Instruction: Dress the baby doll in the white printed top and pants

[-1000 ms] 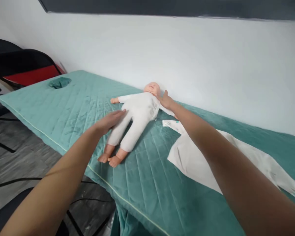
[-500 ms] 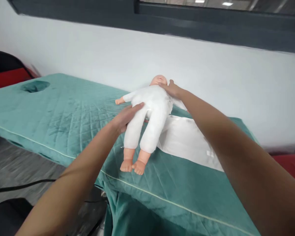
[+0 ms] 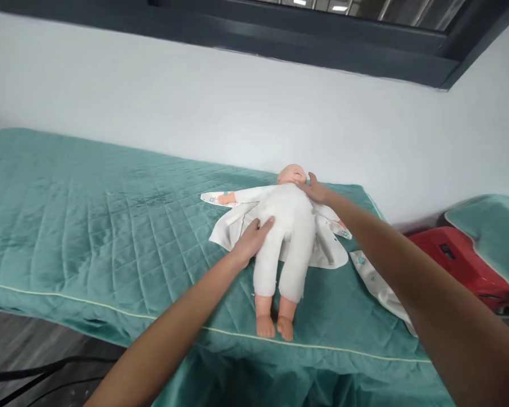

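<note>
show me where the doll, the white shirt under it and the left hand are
Doll [image 3: 289, 210]: head view, on its white torso.
White shirt [image 3: 330, 249]: head view, on the flap beside the doll's legs.
Left hand [image 3: 251, 241]: head view, on the back of the hand.

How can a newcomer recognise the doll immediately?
Along the wall stands a green bed. On it, between the left hand and the right hand, lies the doll. Unlike the white garment spread beneath it, it has a round head and bare feet.
</note>
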`<state>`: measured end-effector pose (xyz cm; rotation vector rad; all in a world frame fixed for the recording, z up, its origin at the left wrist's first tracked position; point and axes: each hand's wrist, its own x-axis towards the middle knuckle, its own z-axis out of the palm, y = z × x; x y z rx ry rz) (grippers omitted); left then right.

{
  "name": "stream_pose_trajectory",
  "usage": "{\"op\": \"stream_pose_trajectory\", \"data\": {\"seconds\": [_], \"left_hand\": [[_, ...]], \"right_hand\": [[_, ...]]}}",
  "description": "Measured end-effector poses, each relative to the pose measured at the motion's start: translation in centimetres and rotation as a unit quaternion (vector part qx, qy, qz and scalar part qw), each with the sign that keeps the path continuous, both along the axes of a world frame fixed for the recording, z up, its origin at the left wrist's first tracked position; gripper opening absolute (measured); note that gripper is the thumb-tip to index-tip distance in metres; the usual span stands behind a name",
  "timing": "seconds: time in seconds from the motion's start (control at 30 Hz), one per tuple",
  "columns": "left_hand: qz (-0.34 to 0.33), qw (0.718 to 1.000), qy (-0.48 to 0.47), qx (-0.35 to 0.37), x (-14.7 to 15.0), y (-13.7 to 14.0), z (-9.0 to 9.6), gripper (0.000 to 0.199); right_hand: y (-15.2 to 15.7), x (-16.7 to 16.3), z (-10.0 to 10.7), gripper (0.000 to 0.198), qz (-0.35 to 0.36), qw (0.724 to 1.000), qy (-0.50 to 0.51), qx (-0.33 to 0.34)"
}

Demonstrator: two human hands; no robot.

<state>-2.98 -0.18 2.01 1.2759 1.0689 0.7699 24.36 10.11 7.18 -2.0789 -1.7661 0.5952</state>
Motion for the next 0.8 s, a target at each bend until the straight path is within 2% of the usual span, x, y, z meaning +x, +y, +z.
{"op": "stream_pose_trajectory", "data": {"seconds": [0.07,0.1,0.17,0.2,0.23,0.3,0.37,0.43,0.5,0.63,0.73,0.8], "left_hand": [[0.026,0.986,0.120,0.110,-1.6,1.9,-0.2,0.056],[0.042,0.964,0.185,0.188,-2.2,3.0,-0.3,0.050],[0.065,0.885,0.316,0.337,-3.0,5.3,-0.6,0.035],[0.063,0.844,0.375,0.378,-3.0,6.3,-0.8,0.031],[0.061,0.809,0.427,0.399,-2.9,7.2,-1.2,0.031],[0.055,0.765,0.500,0.403,-2.5,8.4,-2.0,0.031],[0.068,0.744,0.531,0.401,-2.2,8.8,-2.9,0.029],[0.087,0.741,0.535,0.397,-2.2,8.8,-3.5,0.029],[0.107,0.758,0.522,0.377,-2.6,8.7,-3.8,0.027],[0.175,0.806,0.468,0.318,-3.4,8.6,-3.6,0.024],[0.243,0.811,0.435,0.308,-3.7,8.8,-3.5,0.024],[0.263,0.818,0.426,0.283,-3.8,8.9,-3.6,0.022]], "right_hand": [[0.4,-0.6,1.9,0.091,0.016,0.994,-0.111,0.010],[0.6,-1.5,2.8,0.084,0.023,0.985,-0.167,0.029],[1.1,-4.7,4.1,0.062,0.066,0.964,-0.237,0.103],[1.3,-6.8,4.2,0.055,0.113,0.954,-0.240,0.136],[1.6,-9.2,3.9,0.050,0.175,0.942,-0.238,0.160],[2.0,-13.8,2.1,0.047,0.292,0.909,-0.259,0.145],[2.5,-17.3,-0.1,0.039,0.316,0.900,-0.287,0.088],[3.0,-18.8,-1.7,0.035,0.298,0.905,-0.299,0.045],[3.3,-18.7,-2.0,0.034,0.285,0.911,-0.296,0.036],[2.7,-15.8,-0.1,0.035,0.279,0.919,-0.271,0.059],[1.7,-13.4,1.1,0.035,0.293,0.929,-0.212,0.077],[1.2,-12.2,1.2,0.037,0.310,0.932,-0.177,0.070]]}}
